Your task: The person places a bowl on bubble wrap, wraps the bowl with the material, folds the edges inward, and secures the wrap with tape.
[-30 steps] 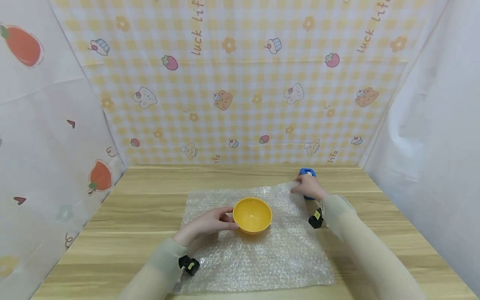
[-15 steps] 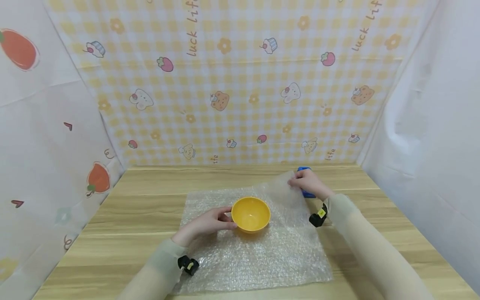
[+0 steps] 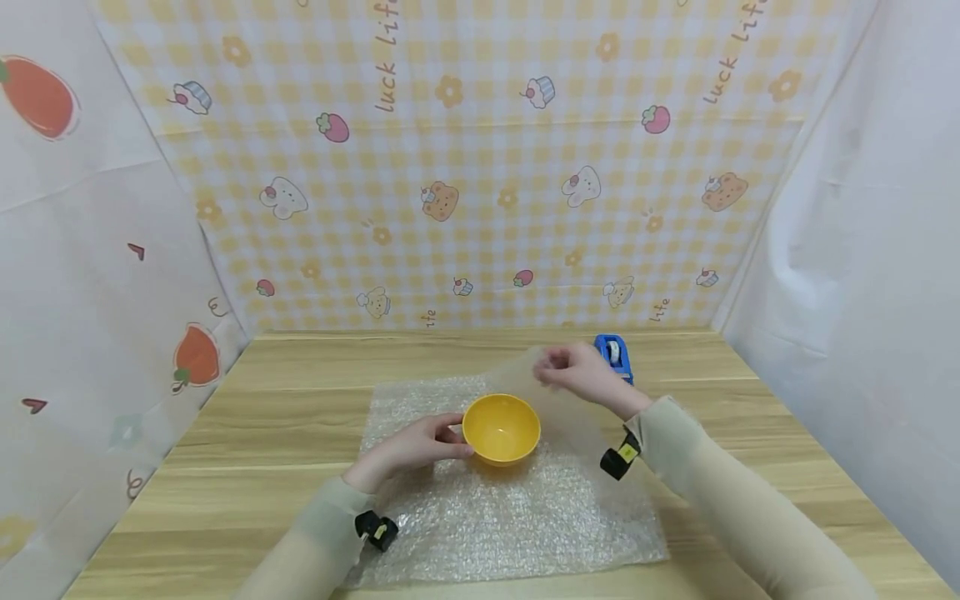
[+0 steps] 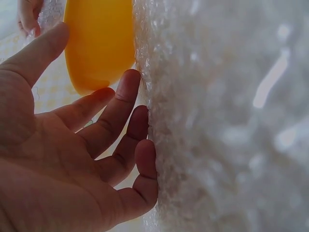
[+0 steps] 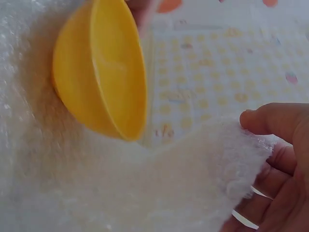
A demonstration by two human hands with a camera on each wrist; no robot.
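Observation:
A yellow bowl point(image 3: 501, 429) sits upright on a sheet of bubble wrap point(image 3: 517, 533). At the bowl's left side is my left hand point(image 3: 416, 446), its thumb and index finger spread round the wall and touching it. The left wrist view has the thumb tip against the bowl point(image 4: 99, 43) and the lower fingers point(image 4: 147, 157) along the bubble wrap. My right hand point(image 3: 585, 375) pinches the sheet's far right corner and holds it raised behind the bowl. The right wrist view shows this lifted corner point(image 5: 241, 154) between thumb and fingers.
A blue tape dispenser point(image 3: 615, 354) with a roll of tape stands on the wooden table point(image 3: 285, 417) behind the right hand. A patterned cloth point(image 3: 480, 167) hangs at the table's back edge, with white cloth on both sides.
The right hand has lifted the far right corner of the bubble wrap and carried it leftward, towards the bowl. More of the tape dispenser shows. Left hand and bowl stay in place.

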